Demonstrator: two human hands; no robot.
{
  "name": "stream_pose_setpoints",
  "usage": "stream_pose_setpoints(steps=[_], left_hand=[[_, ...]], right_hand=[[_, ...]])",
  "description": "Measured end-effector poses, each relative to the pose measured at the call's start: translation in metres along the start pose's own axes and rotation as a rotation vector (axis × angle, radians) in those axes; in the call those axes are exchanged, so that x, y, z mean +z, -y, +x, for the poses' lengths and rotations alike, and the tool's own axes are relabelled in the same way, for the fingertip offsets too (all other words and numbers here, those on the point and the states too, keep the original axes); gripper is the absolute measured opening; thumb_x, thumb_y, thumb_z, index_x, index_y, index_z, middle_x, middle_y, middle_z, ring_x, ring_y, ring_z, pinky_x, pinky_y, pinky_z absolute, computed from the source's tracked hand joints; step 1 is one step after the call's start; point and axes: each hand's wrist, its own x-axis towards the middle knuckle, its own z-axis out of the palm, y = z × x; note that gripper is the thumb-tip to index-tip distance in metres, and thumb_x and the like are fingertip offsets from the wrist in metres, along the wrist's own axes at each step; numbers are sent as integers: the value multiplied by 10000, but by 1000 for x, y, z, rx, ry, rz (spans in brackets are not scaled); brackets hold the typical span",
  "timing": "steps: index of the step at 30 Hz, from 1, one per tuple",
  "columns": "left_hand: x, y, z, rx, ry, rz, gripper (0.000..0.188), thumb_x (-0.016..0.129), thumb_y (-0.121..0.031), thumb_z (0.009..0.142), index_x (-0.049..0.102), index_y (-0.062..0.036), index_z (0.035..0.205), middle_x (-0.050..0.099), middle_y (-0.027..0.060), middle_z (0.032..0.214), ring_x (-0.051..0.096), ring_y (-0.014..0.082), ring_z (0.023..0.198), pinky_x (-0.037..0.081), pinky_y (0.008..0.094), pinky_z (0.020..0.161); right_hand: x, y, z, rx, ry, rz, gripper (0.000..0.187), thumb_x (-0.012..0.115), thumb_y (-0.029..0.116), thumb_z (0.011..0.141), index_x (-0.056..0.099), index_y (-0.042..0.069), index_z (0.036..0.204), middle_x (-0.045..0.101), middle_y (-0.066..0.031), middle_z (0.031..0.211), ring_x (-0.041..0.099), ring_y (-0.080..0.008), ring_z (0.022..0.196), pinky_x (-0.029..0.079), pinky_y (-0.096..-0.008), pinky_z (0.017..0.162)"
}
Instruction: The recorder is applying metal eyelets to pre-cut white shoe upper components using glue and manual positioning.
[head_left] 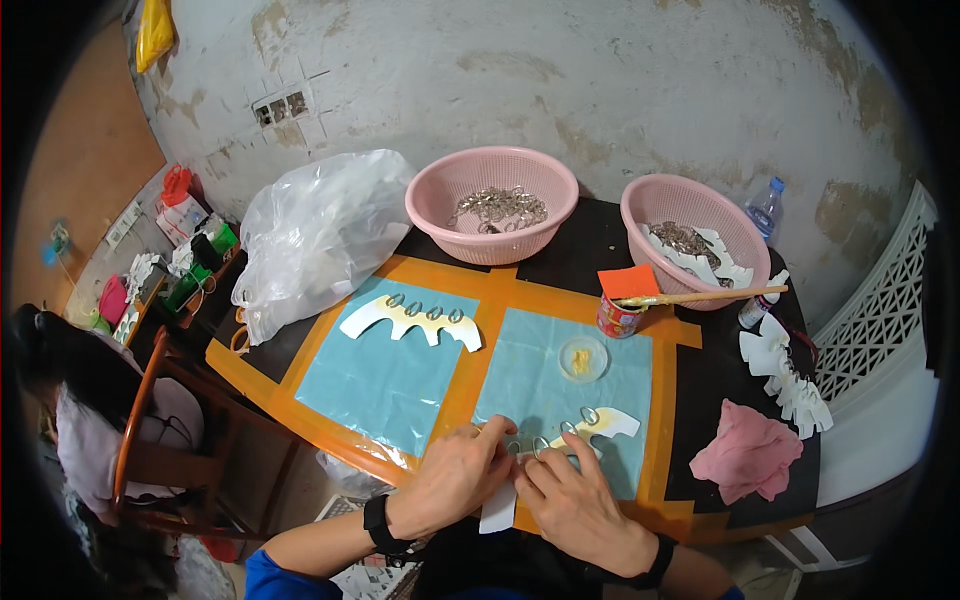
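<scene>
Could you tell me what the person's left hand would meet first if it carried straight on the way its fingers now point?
Probably the metal rings on the white scalloped card that the left hand already touches; beyond lies the small yellow dish.

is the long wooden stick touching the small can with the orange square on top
Touching. The head view shows the long wooden stick lying across the top of the small can, beside the orange square, its far end on the right pink basket.

Lying open between the two white cutouts: bare blue mats point(385, 375). Crowding the far edge: pink baskets point(491, 203), plastic bag point(318, 232). Blocking right side: glue can point(619, 317), small dish point(582, 359), pink cloth point(748, 451), cutout stack point(790, 377).
</scene>
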Motion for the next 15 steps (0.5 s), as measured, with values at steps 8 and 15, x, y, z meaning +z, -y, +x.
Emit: stream_pose_setpoints(steps=[8,15], left_hand=[[5,-8,-15,-143,-101,-33,270,742,-91,913,555,-1,1086,703,170,936,694,368,862,542,440,732],[22,-5,-22,-106,-213,-10,230,736,-54,903,544,-4,1017,655,162,866,643,372,813,504,461,710]], right_hand=[[-5,-5,4,-14,-5,33,309,639,119,866,748,-43,1106,664,-90,947,616,-242,1060,394,-549,1152],[-9,-8,6,-42,28,15,324,637,131,875,743,-40,1129,675,-94,954,617,-233,1034,398,-546,1152]])
